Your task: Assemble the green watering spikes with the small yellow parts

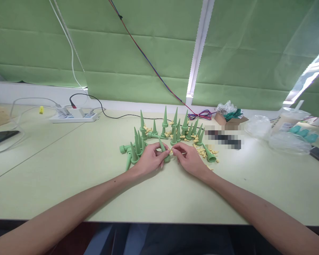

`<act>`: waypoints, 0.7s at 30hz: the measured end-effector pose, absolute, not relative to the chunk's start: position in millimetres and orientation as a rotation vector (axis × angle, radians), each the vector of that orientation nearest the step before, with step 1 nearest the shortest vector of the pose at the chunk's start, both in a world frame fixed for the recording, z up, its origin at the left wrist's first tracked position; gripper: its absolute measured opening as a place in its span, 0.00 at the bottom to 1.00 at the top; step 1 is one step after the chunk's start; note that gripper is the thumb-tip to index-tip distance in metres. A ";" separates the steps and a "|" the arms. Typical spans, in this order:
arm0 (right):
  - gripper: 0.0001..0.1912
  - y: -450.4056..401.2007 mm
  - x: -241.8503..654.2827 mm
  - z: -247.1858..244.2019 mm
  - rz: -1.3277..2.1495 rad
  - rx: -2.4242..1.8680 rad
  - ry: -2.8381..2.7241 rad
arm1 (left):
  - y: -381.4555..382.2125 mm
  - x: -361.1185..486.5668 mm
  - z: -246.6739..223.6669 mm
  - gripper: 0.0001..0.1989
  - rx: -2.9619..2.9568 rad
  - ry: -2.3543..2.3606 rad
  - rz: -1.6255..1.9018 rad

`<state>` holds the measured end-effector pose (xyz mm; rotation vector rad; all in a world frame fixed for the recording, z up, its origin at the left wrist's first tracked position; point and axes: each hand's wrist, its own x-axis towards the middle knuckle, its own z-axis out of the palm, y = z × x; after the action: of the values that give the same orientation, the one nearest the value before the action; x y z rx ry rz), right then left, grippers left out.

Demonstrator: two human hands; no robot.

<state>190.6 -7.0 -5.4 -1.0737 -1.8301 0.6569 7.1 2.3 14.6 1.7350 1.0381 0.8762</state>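
Note:
My left hand [153, 156] is closed around a green plastic spike [163, 147], its point tilted up and to the left. My right hand [186, 156] pinches a small yellow plastic piece [171, 151] against the side of that spike, near its wide end. Behind both hands stand several more green cone-shaped spikes [165, 117], most of them upright. A few others lie on their sides, among them a spike [209, 154] right of my right hand. Loose yellow pieces [202, 152] are scattered beside it.
A white power strip [74, 116] with plugs sits at the left rear of the table [159, 198]. At the right are a small cardboard box [228, 122], clear plastic bags [289, 142] and a cup with a straw [288, 120]. Phones lie near both sides.

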 end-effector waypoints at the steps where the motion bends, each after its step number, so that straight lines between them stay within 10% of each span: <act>1: 0.09 -7.0 190.7 -5.6 0.665 -1.075 -1.829 | 2.3 7.1 14.4 0.12 1.731 1.037 0.877; 21: 0.16 -7.6 189.9 -3.1 0.642 -1.135 -1.836 | 0.3 8.0 15.5 0.14 1.736 1.012 0.867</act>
<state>189.9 -7.6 -3.1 -1.1352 -1.8364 0.6422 8.0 0.3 15.5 1.7356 1.0115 0.8667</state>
